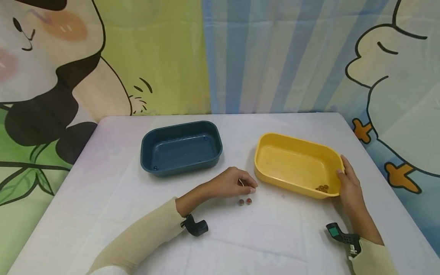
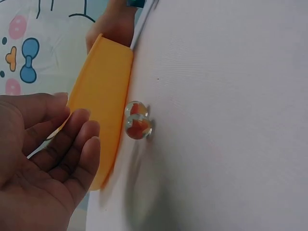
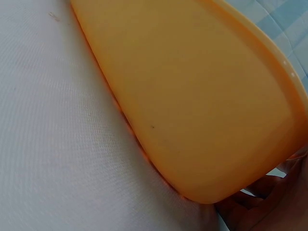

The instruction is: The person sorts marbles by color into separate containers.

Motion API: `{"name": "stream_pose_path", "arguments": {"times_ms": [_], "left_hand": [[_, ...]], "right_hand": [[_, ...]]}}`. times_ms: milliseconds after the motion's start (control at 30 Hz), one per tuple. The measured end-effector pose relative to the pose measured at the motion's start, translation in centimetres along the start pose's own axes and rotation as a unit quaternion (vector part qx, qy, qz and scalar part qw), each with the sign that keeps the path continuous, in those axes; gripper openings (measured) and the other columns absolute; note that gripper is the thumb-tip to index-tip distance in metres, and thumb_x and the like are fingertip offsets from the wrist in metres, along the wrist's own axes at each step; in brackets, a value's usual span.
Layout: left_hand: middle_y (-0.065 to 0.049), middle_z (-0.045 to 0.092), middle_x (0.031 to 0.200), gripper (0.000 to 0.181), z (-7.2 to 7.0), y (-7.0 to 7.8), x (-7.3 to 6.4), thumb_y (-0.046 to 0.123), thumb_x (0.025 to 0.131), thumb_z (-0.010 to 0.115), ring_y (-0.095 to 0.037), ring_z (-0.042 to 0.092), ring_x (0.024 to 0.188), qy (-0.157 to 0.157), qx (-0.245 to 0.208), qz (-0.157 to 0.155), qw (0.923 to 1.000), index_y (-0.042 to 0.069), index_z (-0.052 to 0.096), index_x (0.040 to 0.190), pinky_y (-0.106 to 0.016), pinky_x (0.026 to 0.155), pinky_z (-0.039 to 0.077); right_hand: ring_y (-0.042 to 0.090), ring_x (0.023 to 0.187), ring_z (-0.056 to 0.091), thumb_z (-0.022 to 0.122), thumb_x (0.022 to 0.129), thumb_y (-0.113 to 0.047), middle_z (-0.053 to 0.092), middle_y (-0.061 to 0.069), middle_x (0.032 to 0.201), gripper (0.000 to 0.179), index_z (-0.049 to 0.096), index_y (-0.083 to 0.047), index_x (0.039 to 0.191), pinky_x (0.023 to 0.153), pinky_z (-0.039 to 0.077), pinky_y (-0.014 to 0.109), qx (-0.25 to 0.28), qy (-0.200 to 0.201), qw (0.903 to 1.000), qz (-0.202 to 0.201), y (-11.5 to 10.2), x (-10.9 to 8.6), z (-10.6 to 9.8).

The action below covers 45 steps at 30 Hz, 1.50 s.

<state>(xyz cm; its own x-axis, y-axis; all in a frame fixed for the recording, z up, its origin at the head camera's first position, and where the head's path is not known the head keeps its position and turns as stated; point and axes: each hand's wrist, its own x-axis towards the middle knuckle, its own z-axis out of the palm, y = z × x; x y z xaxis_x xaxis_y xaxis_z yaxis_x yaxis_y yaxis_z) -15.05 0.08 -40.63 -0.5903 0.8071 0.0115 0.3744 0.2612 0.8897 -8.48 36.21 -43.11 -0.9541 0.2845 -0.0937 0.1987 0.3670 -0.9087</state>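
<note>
Two clear glass marbles with red-orange insides lie side by side on the table. Just beyond them is my left hand, its fingers loosely bent and nothing visible between them. The left wrist view shows these marbles beside the fingertips, in front of a yellow bin. My right hand grips the right end of that yellow bin, thumb at the rim and fingers around the outside. Several amber marbles sit in its near right corner. Only part of the right hand appears in the right wrist view.
A dark blue bin stands at the back left, with a few small blue marbles along its floor. White cloth covers the table. Behind its far edge hangs a printed curtain.
</note>
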Motion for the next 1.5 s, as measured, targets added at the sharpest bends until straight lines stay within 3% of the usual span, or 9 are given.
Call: {"name": "stream_pose_path", "arguments": {"times_ms": [433, 733, 1000, 1267, 1500], "left_hand": [[0.007, 0.069, 0.088, 0.019, 0.6, -2.4, -1.9, 0.012, 0.083, 0.078, -0.008, 0.066, 0.079, 0.011, -0.048, -0.042, 0.9979, 0.006, 0.074, 0.101, -0.024, 0.076, 0.055], [0.005, 0.068, 0.094, 0.019, 1.1, -2.4, -2.7, 0.007, 0.085, 0.075, -0.007, 0.064, 0.085, 0.017, -0.035, -0.032, 0.9987, 0.008, 0.073, 0.103, -0.024, 0.079, 0.054], [0.005, 0.067, 0.099, 0.023, 1.4, -3.2, -3.0, 0.007, 0.081, 0.079, -0.006, 0.062, 0.093, 0.018, -0.022, -0.003, 0.9996, 0.009, 0.073, 0.103, -0.022, 0.086, 0.051], [0.008, 0.066, 0.102, 0.027, 1.5, -3.4, -3.0, 0.006, 0.079, 0.081, -0.004, 0.062, 0.094, 0.013, -0.004, -0.009, 0.9999, 0.010, 0.073, 0.105, -0.021, 0.086, 0.050], [0.008, 0.064, 0.100, 0.023, 1.3, -3.6, -2.7, 0.002, 0.082, 0.077, -0.003, 0.060, 0.091, -0.004, 0.033, 0.026, 0.9991, 0.008, 0.074, 0.104, -0.019, 0.084, 0.050]], "right_hand": [[0.022, 0.147, -0.007, 0.021, 0.107, -0.034, -0.006, -0.010, 0.161, 0.053, -0.001, -0.036, 0.156, 0.115, 0.001, 0.050, 0.003, -0.002, 0.9999, 0.016, -0.4, 0.0, -0.1], [0.021, 0.147, -0.007, 0.021, 0.107, -0.034, -0.006, -0.012, 0.161, 0.054, 0.000, -0.035, 0.156, 0.115, 0.001, 0.049, 0.008, -0.005, 0.9999, 0.012, -0.1, -0.1, -0.2], [0.020, 0.147, -0.006, 0.021, 0.107, -0.034, -0.006, -0.012, 0.161, 0.053, 0.000, -0.037, 0.156, 0.116, 0.002, 0.047, 0.004, -0.004, 0.9999, 0.013, -0.2, 0.0, -0.1], [0.019, 0.147, -0.004, 0.020, 0.107, -0.033, -0.005, -0.010, 0.161, 0.053, -0.001, -0.033, 0.156, 0.116, 0.004, 0.043, 0.009, -0.006, 0.9999, 0.003, -0.1, 0.1, -0.1], [0.019, 0.147, -0.004, 0.021, 0.107, -0.035, -0.004, -0.011, 0.161, 0.053, 0.000, -0.035, 0.156, 0.116, 0.003, 0.043, 0.009, -0.006, 0.9999, 0.006, -0.1, 0.0, -0.2]]}}
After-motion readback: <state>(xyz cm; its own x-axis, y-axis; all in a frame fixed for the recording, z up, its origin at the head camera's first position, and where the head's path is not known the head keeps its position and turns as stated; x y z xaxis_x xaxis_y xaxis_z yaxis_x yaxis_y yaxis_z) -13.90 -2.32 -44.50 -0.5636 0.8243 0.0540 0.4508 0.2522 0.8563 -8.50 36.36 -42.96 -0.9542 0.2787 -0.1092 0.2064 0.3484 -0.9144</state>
